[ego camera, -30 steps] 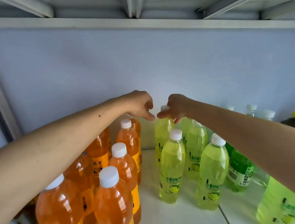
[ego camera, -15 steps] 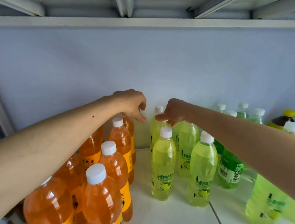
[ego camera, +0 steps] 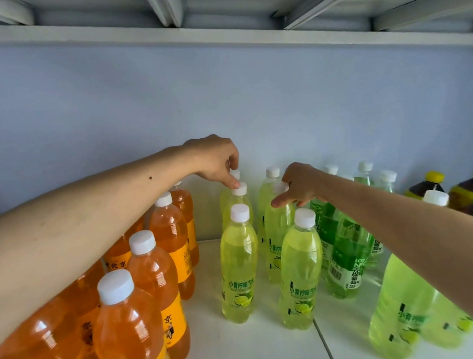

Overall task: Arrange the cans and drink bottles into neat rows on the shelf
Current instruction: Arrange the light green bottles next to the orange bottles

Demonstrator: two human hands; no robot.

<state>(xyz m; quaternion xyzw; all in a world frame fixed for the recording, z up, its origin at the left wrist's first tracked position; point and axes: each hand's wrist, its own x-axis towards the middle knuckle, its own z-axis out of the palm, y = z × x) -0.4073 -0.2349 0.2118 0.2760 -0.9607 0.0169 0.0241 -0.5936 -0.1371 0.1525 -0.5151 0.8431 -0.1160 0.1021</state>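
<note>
Left hand (ego camera: 216,161): reached to the back of the lime rows; fingers curled down over a white cap, fingertips pinching or pressing the cap of the second lime bottle (ego camera: 237,205) in the left column. Grip looked like a cap pinch, though the far fingers stayed hidden.
Right hand (ego camera: 301,183): curled over the cap of the second bottle in the right lime column (ego camera: 276,227), thumb stretched left, fingers wrapped round the cap and neck.
Lime bottles: stood upright on the white shelf (ego camera: 244,350), two columns between the orange bottles (ego camera: 152,272) at left and the darker green bottles (ego camera: 347,252) at right; front pair (ego camera: 238,265) untouched.
Handling, judged: full, so fairly heavy and top-steady; thin plastic walls, likely to give under a squeeze; smooth label wrap, slippery. Ribbed cap and stiff neck judged the safest hold; sliding on the smooth shelf easier than lifting.
Risk, judged: tall and narrow, close neighbours, easily toppled by a push high up.
Change since a second earlier: both hands dropped from the rearmost caps to the next bottles forward; left hand crossed from above the orange row onto the lime column; view shifted slightly left.
Far right: dark bottles with yellow caps (ego camera: 430,185), apart from both hands.
</note>
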